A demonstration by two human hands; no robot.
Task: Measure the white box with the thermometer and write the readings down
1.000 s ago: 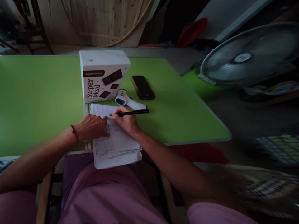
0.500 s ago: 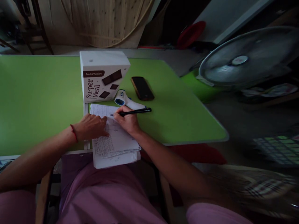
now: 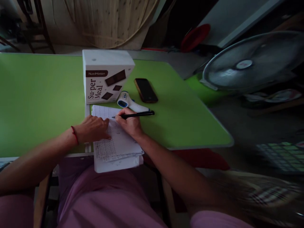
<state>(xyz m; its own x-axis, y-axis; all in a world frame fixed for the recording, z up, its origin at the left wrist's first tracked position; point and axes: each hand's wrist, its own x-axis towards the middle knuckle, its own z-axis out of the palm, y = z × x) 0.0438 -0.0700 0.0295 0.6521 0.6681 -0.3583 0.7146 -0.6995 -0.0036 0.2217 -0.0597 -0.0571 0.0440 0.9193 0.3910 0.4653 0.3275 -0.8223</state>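
The right hand [image 3: 129, 122] grips a black pen [image 3: 136, 114] with the fingers closed around its front section. The pen lies nearly level, its tip pointing left and meeting the upper part of a stack of paper [image 3: 116, 144]; its rear end extends to the right past the hand, over the green table [image 3: 42, 98].

The left hand [image 3: 93, 129] rests palm down on the left edge of the paper. Its fingers are extended, close together and flat against the top sheet, with nothing held in them. A red band [image 3: 75, 135] circles the left wrist.

The paper sits at the near edge of the table, and its lower end overhangs that edge above the person's lap. The top sheet is covered with dense handwriting; the words cannot be read.

A white box [image 3: 104, 76] with brown printing stands upright just beyond the top edge of the paper. A white and blue thermometer [image 3: 129, 103] lies on its side just beside the box, close to the knuckles of the right hand. A dark phone [image 3: 145, 90] lies flat, screen up, just beyond the thermometer.

A fan [image 3: 251, 61] stands well apart to the right of the table.
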